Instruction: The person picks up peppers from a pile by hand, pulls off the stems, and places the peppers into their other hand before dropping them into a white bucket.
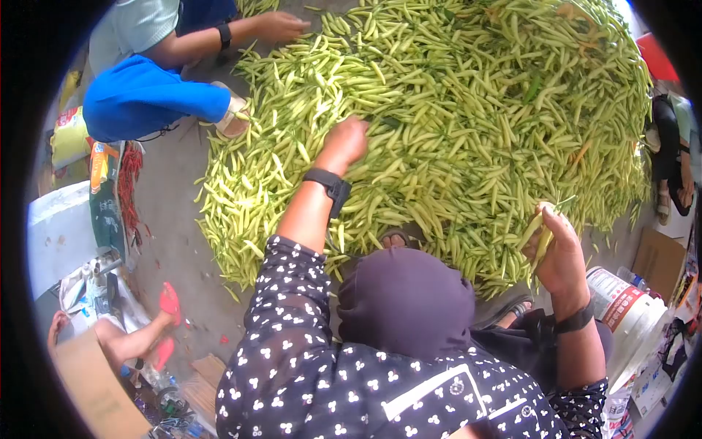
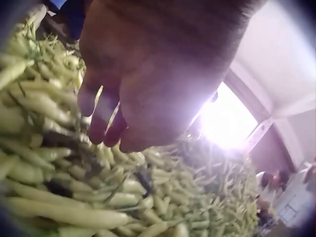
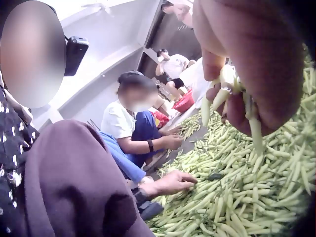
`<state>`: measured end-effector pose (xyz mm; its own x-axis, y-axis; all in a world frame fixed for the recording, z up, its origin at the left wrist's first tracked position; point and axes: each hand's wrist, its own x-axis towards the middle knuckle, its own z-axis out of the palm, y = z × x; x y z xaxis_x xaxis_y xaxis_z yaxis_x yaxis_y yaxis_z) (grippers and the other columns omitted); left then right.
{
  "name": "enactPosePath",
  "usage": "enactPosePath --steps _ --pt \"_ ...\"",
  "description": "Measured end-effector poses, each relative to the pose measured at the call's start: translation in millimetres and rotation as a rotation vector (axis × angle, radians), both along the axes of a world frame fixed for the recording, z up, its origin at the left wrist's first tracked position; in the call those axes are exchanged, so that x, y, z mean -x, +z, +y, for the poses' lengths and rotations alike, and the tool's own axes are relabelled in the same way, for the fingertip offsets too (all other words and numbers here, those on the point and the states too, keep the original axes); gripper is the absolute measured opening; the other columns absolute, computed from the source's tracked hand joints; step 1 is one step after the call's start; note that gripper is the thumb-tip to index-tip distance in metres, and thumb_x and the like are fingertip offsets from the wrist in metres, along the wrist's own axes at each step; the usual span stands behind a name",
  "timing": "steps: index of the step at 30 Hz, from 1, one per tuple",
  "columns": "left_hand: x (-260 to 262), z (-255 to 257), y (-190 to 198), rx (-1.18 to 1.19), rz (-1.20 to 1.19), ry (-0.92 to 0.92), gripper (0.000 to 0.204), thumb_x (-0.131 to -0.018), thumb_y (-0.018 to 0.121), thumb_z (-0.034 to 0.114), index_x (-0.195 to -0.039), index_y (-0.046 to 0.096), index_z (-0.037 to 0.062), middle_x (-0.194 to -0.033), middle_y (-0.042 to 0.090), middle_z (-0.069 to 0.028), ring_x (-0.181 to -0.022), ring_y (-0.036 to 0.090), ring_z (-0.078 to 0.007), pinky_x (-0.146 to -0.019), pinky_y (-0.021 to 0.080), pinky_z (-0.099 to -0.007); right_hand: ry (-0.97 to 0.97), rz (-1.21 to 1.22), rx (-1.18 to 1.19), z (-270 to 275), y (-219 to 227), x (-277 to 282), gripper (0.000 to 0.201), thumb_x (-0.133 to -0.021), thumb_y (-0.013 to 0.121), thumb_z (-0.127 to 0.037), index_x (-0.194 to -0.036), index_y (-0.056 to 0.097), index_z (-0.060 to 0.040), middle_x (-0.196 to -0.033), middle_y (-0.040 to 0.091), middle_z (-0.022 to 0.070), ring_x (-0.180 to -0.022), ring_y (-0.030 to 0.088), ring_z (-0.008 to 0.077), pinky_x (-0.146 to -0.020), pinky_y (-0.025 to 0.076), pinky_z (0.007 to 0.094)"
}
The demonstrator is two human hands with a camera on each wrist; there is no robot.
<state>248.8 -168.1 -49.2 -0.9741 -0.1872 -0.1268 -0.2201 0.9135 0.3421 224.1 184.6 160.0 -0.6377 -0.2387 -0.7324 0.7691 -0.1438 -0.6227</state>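
A broad heap of pale green chili peppers (image 1: 439, 146) covers the floor in front of me. My left hand (image 1: 347, 143) is low over the heap's near middle, its fingers pointing down toward the peppers. In the left wrist view nothing shows between the fingers of that hand (image 2: 158, 74). From the right wrist view, the left hand (image 3: 173, 182) looks loosely extended just above the pile, by a dark green piece (image 3: 215, 176). My right hand (image 1: 559, 252), palm turned up at the heap's right edge, grips several chili peppers (image 3: 228, 89) between curled fingers and thumb.
Another person's hand (image 1: 281, 27) reaches to the heap's far left edge. A white bucket (image 1: 621, 300) stands right of my right forearm. Red chilies (image 1: 130, 183) lie along the left, and a cardboard box (image 1: 99, 388) is at lower left.
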Motion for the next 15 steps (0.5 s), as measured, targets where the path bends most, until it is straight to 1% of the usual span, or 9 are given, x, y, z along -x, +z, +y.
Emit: enactPosePath --steps 1,3,4,7,9,11,12,13,15 --pt "-3.5 2.2 3.5 0.008 -0.005 -0.005 0.021 -0.072 0.056 0.014 -0.09 0.065 0.0056 -0.086 0.062 -0.0179 -0.081 0.059 -0.0356 -0.075 0.048 -0.0417 -0.005 -0.005 0.008 6.6 0.0 0.6 0.017 -0.083 0.061 -0.022 -0.092 0.054 -0.0103 -0.071 0.052 -0.0013 -0.059 0.049 0.0087 -0.051 0.036 0.0228" --pt "-10.7 2.3 12.6 -0.005 -0.352 -0.002 0.026 -0.07 0.058 0.018 -0.091 0.063 0.0032 -0.086 0.062 -0.0206 -0.081 0.059 -0.0379 -0.074 0.047 -0.0432 0.029 -0.018 0.029 18.5 -2.0 4.4 0.017 -0.083 0.061 -0.023 -0.092 0.053 -0.01 -0.071 0.051 -0.0014 -0.059 0.049 0.0088 -0.052 0.036 0.0229" --pt "-18.0 2.0 17.3 -0.117 -0.333 0.006 0.029 -0.069 0.06 0.02 -0.091 0.062 0.0014 -0.085 0.061 -0.0224 -0.081 0.058 -0.039 -0.073 0.047 -0.0436 0.031 -0.021 0.039 21.7 -2.0 6.9 0.017 -0.083 0.061 -0.023 -0.092 0.053 -0.01 -0.071 0.051 -0.0014 -0.059 0.049 0.0088 -0.052 0.036 0.0229" --pt "-36.4 8.5 40.0 -0.135 -0.41 -0.021 0.031 -0.069 0.06 0.022 -0.092 0.061 0.0016 -0.087 0.061 -0.0228 -0.082 0.058 -0.0399 -0.072 0.046 -0.044 0.055 -0.029 0.075 26.7 -0.6 13.8 0.018 -0.083 0.06 -0.023 -0.092 0.053 -0.0096 -0.071 0.051 -0.0013 -0.059 0.049 0.0089 -0.052 0.036 0.0231" --pt "-50.5 16.6 51.0 -0.104 -0.372 -0.035 0.03 -0.071 0.061 0.022 -0.093 0.06 0.0016 -0.085 0.061 -0.021 -0.076 0.059 -0.0348 -0.07 0.047 -0.0407 0.08 -0.007 0.101 27.0 -1.4 20.8 0.018 -0.083 0.06 -0.023 -0.092 0.053 -0.0096 -0.07 0.05 -0.0013 -0.059 0.049 0.0092 -0.052 0.035 0.0231" --pt "-59.3 22.9 62.3 -0.348 -0.369 0.091 0.026 -0.074 0.062 0.019 -0.092 0.059 0.001 -0.08 0.062 -0.0143 -0.069 0.058 -0.0247 -0.065 0.046 -0.035 0.06 -0.002 0.068 24.6 -2.3 25.2 0.017 -0.083 0.06 -0.023 -0.092 0.053 -0.0097 -0.069 0.049 -0.0014 -0.059 0.048 0.0093 -0.052 0.035 0.0231" --pt "-62.7 23.5 68.5 -0.493 -0.332 0.142 0.023 -0.078 0.061 0.015 -0.094 0.057 -0.0008 -0.075 0.061 -0.0069 -0.064 0.053 -0.0134 -0.06 0.044 -0.0259 0.071 -0.005 0.08 25.8 -7.4 27.4 0.017 -0.083 0.06 -0.023 -0.092 0.053 -0.0098 -0.069 0.049 -0.0015 -0.059 0.048 0.0091 -0.052 0.036 0.023" --pt "-64.1 25.3 73.2 -0.486 -0.335 0.138 0.023 -0.078 0.061 0.015 -0.094 0.057 -0.0008 -0.075 0.061 -0.0069 -0.064 0.053 -0.0134 -0.06 0.044 -0.0259 0.081 -0.008 0.09 25.8 -10.5 29.3 0.017 -0.083 0.06 -0.024 -0.091 0.053 -0.0098 -0.069 0.049 -0.0015 -0.059 0.048 0.009 -0.052 0.036 0.0229" --pt "-69.3 29.7 82.3 -0.932 -0.303 0.59 0.025 -0.082 0.059 0.016 -0.1 0.054 -0.0006 -0.079 0.06 -0.0034 -0.062 0.05 -0.0071 -0.058 0.043 -0.0197 0.077 -0.023 0.085 19.0 -11.0 30.1 0.017 -0.083 0.06 -0.024 -0.089 0.053 -0.0097 -0.071 0.05 -0.0014 -0.059 0.049 0.0087 -0.052 0.037 0.0225"
